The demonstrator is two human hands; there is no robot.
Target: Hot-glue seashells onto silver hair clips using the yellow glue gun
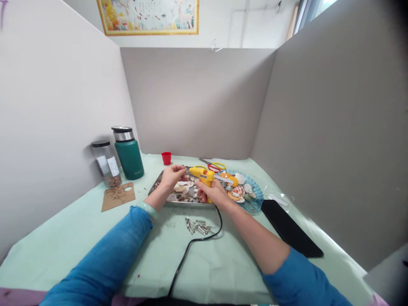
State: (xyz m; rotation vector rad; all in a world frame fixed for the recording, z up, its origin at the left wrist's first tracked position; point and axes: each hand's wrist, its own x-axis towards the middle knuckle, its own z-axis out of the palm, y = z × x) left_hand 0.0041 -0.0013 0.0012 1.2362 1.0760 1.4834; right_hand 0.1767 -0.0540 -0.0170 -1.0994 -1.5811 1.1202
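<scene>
My right hand (214, 192) is wrapped round a yellow hot glue gun (202, 174), with a white glue stick (223, 179) jutting from its back. The gun's nozzle points left, at the fingertips of my left hand (174, 175). Those fingers are pinched together; whatever they hold is too small to make out. Below both hands lies a metal tray (191, 205) with many seashells (182, 188) in it. From the gun a black cord (191, 242) runs down toward me. Silvery metal hair clips (199, 227), by their look, lie in a pile before the tray.
To the right, a blue scalloped plate (257, 196) bears larger shells, near a black flat slab (290, 229). Scissors (216, 165) and a red cup (166, 158) stand behind. At left are a green bottle (129, 157), a lidded jar (106, 163) and a brown board (118, 197). Grey panels surround the table.
</scene>
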